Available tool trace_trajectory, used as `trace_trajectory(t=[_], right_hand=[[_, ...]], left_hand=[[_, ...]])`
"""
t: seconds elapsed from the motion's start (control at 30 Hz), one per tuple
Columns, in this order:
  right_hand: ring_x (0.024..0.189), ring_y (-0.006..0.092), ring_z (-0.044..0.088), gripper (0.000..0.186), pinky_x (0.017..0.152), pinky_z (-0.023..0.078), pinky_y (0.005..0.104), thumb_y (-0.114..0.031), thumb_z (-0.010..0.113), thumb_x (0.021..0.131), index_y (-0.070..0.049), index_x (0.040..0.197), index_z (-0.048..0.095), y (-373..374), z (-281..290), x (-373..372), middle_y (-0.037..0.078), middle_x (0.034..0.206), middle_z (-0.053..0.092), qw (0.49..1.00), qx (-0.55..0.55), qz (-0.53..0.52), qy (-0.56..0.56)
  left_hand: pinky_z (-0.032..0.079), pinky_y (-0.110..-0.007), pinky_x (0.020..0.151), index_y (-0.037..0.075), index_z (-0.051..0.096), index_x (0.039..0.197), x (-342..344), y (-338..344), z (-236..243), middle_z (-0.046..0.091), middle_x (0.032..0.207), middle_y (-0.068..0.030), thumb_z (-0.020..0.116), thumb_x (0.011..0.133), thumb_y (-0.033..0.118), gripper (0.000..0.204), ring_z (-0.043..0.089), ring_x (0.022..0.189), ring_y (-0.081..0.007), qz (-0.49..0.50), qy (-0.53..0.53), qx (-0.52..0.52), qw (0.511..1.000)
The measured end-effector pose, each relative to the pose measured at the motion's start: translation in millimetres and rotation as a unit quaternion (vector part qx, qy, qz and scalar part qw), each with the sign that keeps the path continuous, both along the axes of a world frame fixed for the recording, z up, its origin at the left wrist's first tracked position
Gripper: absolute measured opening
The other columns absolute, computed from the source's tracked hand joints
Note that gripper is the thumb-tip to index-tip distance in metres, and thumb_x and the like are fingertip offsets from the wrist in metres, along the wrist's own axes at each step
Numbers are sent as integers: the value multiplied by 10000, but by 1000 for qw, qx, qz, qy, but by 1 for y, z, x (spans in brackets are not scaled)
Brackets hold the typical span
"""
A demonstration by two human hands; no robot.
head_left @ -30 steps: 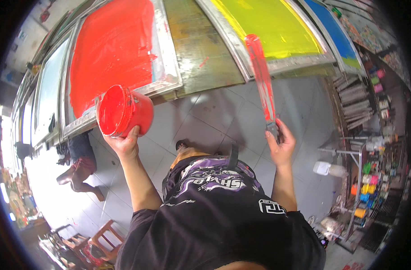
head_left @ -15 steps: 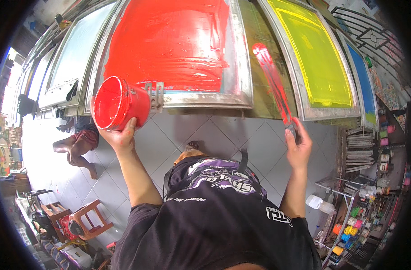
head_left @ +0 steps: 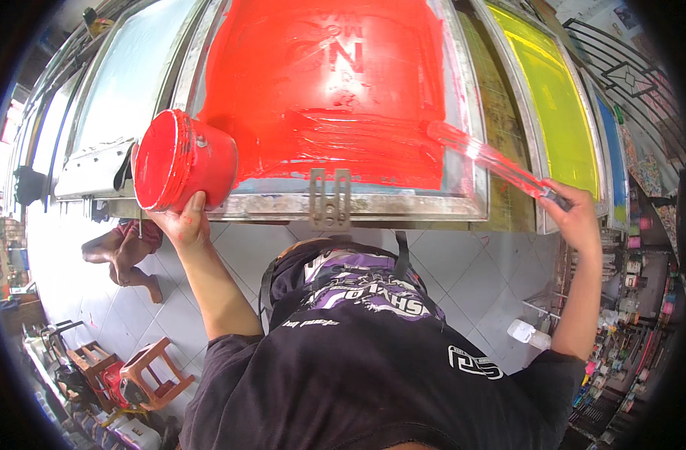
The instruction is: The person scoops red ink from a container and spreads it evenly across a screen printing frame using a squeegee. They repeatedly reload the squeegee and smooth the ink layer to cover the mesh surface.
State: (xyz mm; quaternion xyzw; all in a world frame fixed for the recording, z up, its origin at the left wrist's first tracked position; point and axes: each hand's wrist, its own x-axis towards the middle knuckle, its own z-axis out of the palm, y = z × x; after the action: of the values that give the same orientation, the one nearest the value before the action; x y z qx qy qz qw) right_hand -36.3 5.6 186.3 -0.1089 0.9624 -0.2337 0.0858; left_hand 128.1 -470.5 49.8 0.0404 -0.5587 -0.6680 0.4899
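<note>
My left hand (head_left: 181, 223) grips a red bucket (head_left: 202, 171) of red ink, tilted with its opening facing left, over the lower left corner of a metal-framed screen spread with red ink (head_left: 313, 90). My right hand (head_left: 570, 210) holds a long spatula (head_left: 489, 157) coated in red; its far end lies over the right part of the red ink, whether touching I cannot tell. Dark lettering shows through the ink. A slotted metal bracket (head_left: 320, 199) sits on the screen's near frame, between my hands.
Yellow (head_left: 549, 97), blue (head_left: 609, 142) and pale (head_left: 133, 67) screens flank the red one. Another person's bare legs (head_left: 121, 259) are under the bench at left. Plastic stools (head_left: 155, 367) stand lower left. A white jug (head_left: 531, 332) and racks of small containers (head_left: 636, 277) are at right.
My view has shifted, bringing the red screen to the centre and closer. My right hand has moved right, and the spatula has tilted from steep to slanting, its end now over the red ink.
</note>
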Motion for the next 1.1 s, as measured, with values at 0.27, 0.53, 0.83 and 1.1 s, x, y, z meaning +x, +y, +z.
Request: trace_trajectory(t=[0.27, 0.53, 0.83, 1.1], right_hand=[[788, 188, 637, 316, 716, 479, 277, -84, 718, 749, -50, 1059, 665, -85, -45, -49, 108, 859, 675, 963, -94, 185, 174], [624, 196, 591, 295, 570, 452, 274, -140, 731, 738, -110, 1029, 690, -150, -88, -101, 76, 756, 635, 920, -73, 308, 230], [624, 200, 614, 260, 545, 470, 281, -165, 722, 751, -127, 1006, 698, -157, -103, -101, 41, 779, 648, 907, -58, 316, 273], [585, 207, 583, 256, 523, 456, 295, -176, 725, 742, -127, 992, 702, -157, -106, -94, 42, 744, 628, 903, -42, 339, 261]], left_hand=[[355, -424, 1036, 18, 305, 1362, 5, -23, -9, 446, 1303, -149, 732, 659, 48, 823, 443, 1210, -289, -14, -27, -19, 999], [394, -390, 1015, -23, 193, 1426, 11, -17, 3, 451, 1309, -162, 836, 501, 346, 1185, 487, 1188, -272, 64, -129, -25, 989], [397, -398, 1019, -30, 184, 1426, 24, -14, -1, 419, 1344, -169, 845, 521, 398, 1199, 474, 1207, -277, 52, -134, -7, 990], [395, -393, 1017, -32, 187, 1425, 30, -11, -2, 388, 1371, -170, 841, 530, 400, 1189, 465, 1215, -276, 47, -138, -17, 989]])
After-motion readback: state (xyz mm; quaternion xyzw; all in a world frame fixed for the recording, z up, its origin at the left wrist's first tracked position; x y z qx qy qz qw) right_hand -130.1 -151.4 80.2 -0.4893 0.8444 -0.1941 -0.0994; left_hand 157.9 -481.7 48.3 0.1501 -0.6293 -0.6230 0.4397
